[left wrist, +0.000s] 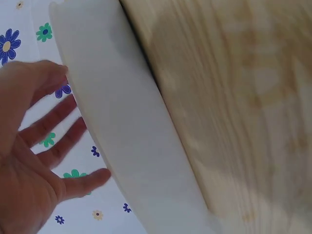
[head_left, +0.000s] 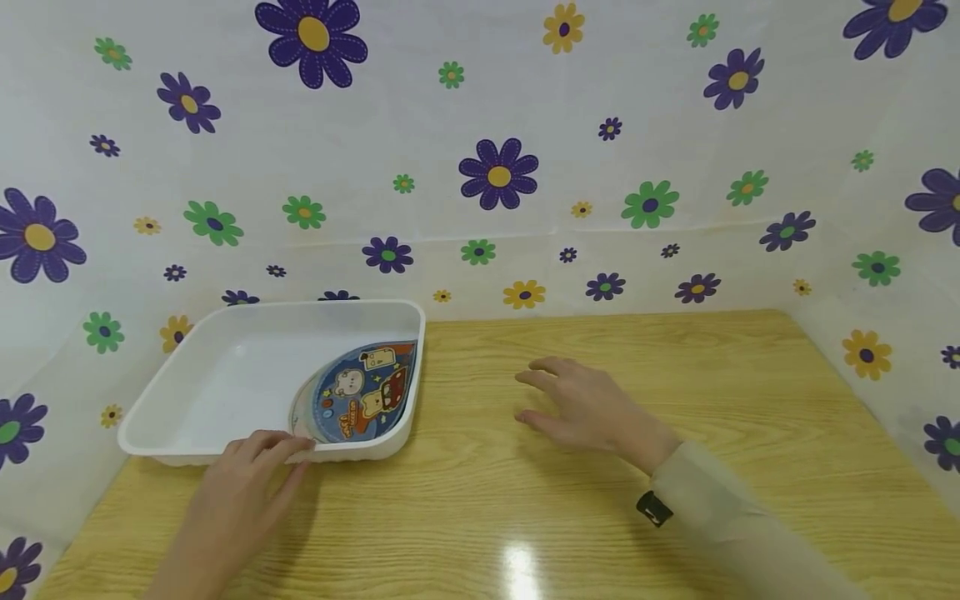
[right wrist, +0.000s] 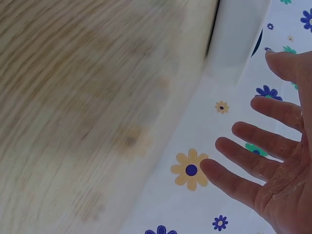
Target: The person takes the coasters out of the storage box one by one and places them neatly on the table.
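Note:
A white plastic tray [head_left: 225, 375] with raised walls stands on the left of the wooden table. My left hand [head_left: 243, 483] is at its front rim, fingers over the edge and thumb below on the outer side; in the left wrist view the fingertips [left wrist: 105, 175] meet the rim. Inside, against the tray's right wall, lies a flat, rounded blue item [head_left: 345, 396] printed with cartoon bears, a red car and a door, with a pale edge on its left. To the right of the tray my right hand [head_left: 581, 404] hovers over the table, fingers spread and holding nothing.
The table [head_left: 480, 517] has a light wood-grain top. A white cloth [head_left: 420, 108] printed with purple, green and yellow flowers hangs behind it and along both sides. A black tag [head_left: 654, 508] sits on the right sleeve's cuff.

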A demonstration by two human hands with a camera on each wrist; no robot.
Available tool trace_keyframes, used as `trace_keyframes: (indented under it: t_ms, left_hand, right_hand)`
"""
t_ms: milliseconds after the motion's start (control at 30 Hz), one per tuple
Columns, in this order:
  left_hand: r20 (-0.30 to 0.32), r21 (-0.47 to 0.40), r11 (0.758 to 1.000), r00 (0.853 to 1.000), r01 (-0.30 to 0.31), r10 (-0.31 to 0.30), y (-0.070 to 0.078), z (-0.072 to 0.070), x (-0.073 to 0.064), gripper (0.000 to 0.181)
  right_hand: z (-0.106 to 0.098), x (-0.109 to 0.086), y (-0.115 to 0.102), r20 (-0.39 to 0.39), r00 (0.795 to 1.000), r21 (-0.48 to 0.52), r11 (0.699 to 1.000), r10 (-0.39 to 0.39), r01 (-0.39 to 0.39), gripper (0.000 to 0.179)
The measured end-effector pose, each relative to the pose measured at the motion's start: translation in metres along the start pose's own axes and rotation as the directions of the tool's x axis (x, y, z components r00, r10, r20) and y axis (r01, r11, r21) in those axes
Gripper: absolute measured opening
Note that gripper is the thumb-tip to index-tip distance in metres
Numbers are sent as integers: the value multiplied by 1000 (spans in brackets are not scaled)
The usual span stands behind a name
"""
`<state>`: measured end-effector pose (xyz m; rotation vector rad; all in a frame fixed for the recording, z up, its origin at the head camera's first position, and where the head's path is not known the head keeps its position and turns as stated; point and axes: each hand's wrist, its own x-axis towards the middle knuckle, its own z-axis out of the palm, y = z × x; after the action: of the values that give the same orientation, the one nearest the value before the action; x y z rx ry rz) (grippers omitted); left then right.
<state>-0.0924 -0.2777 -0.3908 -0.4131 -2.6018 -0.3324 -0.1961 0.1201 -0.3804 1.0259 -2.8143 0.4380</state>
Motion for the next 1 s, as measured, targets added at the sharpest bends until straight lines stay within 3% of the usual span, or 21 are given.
trace_keyframes:
  t_ms: [200, 367, 633, 1000]
  left_hand:
    - [10, -1, 993, 993, -115, 115, -3, -3, -4, 39]
    - [0, 16, 987, 988, -157, 157, -4, -2, -2, 39]
    - [-7, 37, 981, 982, -189, 189, -8, 1, -3, 40]
    - [23, 83, 982, 985, -172, 171, -10, -1, -4, 39]
  right_hand:
    - [4, 12, -7, -27, 999, 8, 1000, -24, 24, 50]
    - [9, 23, -13, -35, 999, 49, 999, -13, 15, 50]
    - [16, 43, -25, -76, 997, 74, 997, 6, -1, 46]
    - [26, 66, -38, -133, 991, 119, 993, 11, 5, 39]
